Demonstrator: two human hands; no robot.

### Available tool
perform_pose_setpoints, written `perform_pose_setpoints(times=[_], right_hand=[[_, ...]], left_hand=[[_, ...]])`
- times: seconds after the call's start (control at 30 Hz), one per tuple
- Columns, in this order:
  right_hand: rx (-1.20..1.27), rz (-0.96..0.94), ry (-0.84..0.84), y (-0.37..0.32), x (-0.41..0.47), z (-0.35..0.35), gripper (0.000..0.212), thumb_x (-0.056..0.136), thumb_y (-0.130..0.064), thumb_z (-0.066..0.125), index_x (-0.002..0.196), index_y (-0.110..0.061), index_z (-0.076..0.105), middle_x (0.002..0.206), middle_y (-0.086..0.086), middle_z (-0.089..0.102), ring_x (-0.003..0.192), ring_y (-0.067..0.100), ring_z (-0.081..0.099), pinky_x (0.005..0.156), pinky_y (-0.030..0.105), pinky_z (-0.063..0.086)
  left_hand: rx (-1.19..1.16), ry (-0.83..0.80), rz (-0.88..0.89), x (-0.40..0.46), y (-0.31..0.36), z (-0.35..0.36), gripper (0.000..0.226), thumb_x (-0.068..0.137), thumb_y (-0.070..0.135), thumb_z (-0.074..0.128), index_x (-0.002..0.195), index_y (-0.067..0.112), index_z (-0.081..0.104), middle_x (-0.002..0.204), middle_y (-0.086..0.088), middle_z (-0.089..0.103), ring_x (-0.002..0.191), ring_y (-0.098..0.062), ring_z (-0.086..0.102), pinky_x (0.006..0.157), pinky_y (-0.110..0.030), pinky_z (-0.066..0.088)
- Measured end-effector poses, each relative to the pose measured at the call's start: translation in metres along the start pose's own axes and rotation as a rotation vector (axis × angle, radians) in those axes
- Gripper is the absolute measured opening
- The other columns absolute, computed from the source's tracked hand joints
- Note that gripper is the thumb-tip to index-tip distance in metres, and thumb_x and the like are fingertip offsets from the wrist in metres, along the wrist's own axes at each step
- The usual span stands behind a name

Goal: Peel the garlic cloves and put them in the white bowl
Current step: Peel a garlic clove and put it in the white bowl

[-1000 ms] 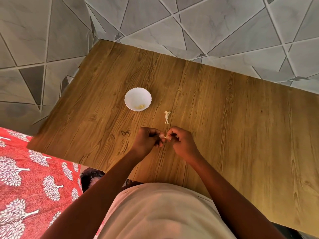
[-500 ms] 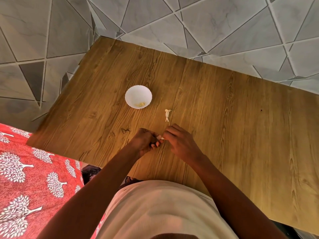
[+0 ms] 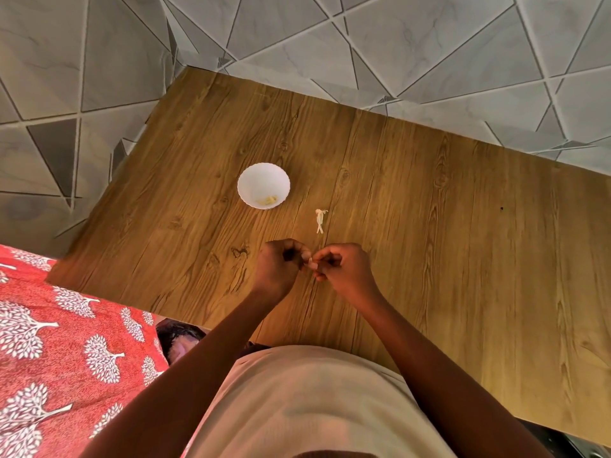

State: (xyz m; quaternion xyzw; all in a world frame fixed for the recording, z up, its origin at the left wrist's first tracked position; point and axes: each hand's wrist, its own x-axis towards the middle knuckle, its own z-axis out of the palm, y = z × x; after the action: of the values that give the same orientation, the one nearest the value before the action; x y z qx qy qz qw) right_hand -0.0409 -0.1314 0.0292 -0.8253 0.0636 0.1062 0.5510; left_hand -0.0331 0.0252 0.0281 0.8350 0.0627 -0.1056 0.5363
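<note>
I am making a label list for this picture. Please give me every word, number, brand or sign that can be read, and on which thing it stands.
None: no text can be read.
The bowl is plain white.
The table shows only wood grain.
The red cloth carries a white tree print, no letters.

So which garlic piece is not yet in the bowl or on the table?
The garlic clove pinched between the left hand and right hand; other pieces lie in the white bowl.

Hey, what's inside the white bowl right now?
The white bowl holds a few pale peeled garlic pieces near its front wall. Their exact count is too small to tell; nothing covers them.
</note>
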Motion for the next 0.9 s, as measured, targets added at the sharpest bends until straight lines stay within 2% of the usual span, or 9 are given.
perform_pose_setpoints(times=[0.13,0.2,0.27,0.37,0.5,0.63,0.73,0.83,0.9], right_hand=[[-0.204,-0.176,0.047,0.004,-0.003,0.003,0.012,0.083,0.001,0.077,0.089,-0.01,0.076,0.082,-0.001,0.073,0.073,0.002,0.067,0.068,0.013,0.052],[-0.363,-0.339,0.01,0.006,-0.004,0.002,0.018,0.077,0.007,0.075,0.091,-0.005,0.072,0.089,0.005,0.071,0.081,0.01,0.065,0.07,0.019,0.05],[-0.56,-0.491,-0.008,0.005,-0.006,0.001,0.025,0.071,0.005,0.074,0.094,-0.003,0.069,0.094,0.009,0.066,0.087,0.018,0.063,0.071,0.027,0.053],[-0.695,-0.647,0.034,0.005,-0.008,-0.001,0.029,0.069,-0.001,0.067,0.097,-0.003,0.068,0.096,0.01,0.064,0.09,0.021,0.063,0.074,0.026,0.055],[-0.522,-0.499,0.092,0.016,-0.003,-0.001,0.024,0.078,0.011,0.068,0.097,-0.004,0.068,0.096,0.009,0.064,0.086,0.018,0.062,0.076,0.022,0.051],[-0.385,-0.359,0.135,0.02,-0.001,0.001,0.016,0.085,0.009,0.068,0.092,-0.005,0.069,0.088,0.005,0.067,0.079,0.01,0.062,0.073,0.008,0.043],[-0.351,-0.299,0.128,0.022,-0.001,0.002,0.015,0.087,0.006,0.069,0.095,-0.006,0.071,0.091,0.004,0.069,0.083,0.009,0.064,0.076,0.006,0.043],[-0.346,-0.279,0.121,0.025,0.0,0.005,0.013,0.088,0.003,0.07,0.096,-0.008,0.071,0.091,0.002,0.07,0.083,0.005,0.062,0.076,0.002,0.041],[-0.338,-0.266,0.115,0.027,0.002,0.006,0.012,0.089,0.001,0.071,0.096,-0.009,0.071,0.091,0.0,0.069,0.083,0.003,0.061,0.075,0.002,0.041]], left_hand=[[0.097,0.026,-0.021,0.001,0.0,0.003,0.022,0.089,0.0,0.069,0.076,0.017,0.075,0.069,0.005,0.072,0.06,-0.001,0.063,0.061,-0.022,0.054],[0.101,0.04,-0.076,0.002,0.003,0.007,0.023,0.09,0.0,0.067,0.075,0.015,0.076,0.067,0.005,0.072,0.058,-0.003,0.065,0.061,-0.03,0.057],[0.048,0.052,-0.169,0.004,0.007,0.009,0.021,0.091,-0.001,0.065,0.075,0.009,0.075,0.064,0.002,0.071,0.051,-0.002,0.063,0.054,-0.025,0.053],[-0.036,-0.01,-0.278,0.008,0.011,0.008,0.02,0.094,-0.001,0.063,0.078,-0.001,0.074,0.061,-0.003,0.067,0.045,-0.003,0.057,0.047,-0.02,0.045],[-0.118,-0.053,-0.28,0.008,0.01,0.004,0.012,0.093,-0.009,0.062,0.085,-0.004,0.07,0.07,-0.01,0.068,0.051,-0.009,0.061,0.051,-0.023,0.051],[0.149,-0.035,-0.07,0.005,-0.002,-0.001,0.019,0.089,-0.005,0.068,0.081,0.012,0.071,0.065,0.001,0.072,0.062,-0.009,0.071,0.067,-0.03,0.062],[0.261,-0.04,0.032,0.004,-0.013,-0.002,0.029,0.086,-0.014,0.061,0.085,0.012,0.075,0.074,0.003,0.072,0.072,-0.009,0.07,0.074,-0.033,0.061],[0.275,-0.036,0.112,0.001,-0.018,0.0,0.03,0.089,-0.012,0.058,0.091,0.012,0.077,0.079,0.006,0.072,0.075,-0.005,0.068,0.076,-0.027,0.058],[0.219,-0.032,0.145,0.001,-0.02,0.001,0.024,0.09,-0.006,0.066,0.098,0.013,0.078,0.084,0.007,0.074,0.077,-0.003,0.069,0.074,-0.02,0.056]])
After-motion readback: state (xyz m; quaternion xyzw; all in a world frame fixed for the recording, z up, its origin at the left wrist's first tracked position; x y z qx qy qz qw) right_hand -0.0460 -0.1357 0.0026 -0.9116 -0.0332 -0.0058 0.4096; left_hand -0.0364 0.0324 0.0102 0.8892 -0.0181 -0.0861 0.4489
